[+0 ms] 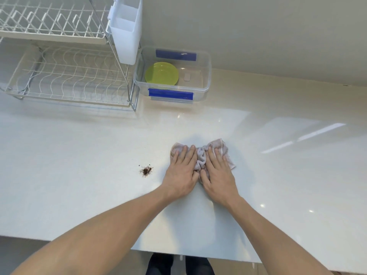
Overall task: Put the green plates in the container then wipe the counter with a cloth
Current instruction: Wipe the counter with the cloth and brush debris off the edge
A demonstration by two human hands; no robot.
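Note:
Green plates (161,73) lie stacked in the left half of a clear plastic container (206,80) with blue clips, at the back of the white counter (79,175). A pinkish-grey cloth (200,156) lies bunched on the counter's middle. My left hand (181,171) and my right hand (217,171) press flat on it side by side, fingers straight, the cloth puckered up between them. A small pile of brown crumbs (146,171) sits on the counter just left of my left hand.
A white two-tier wire dish rack (65,76) with a white plastic cutlery holder (127,30) stands at the back left, next to the container. The wall runs behind. The counter's front edge is near my body.

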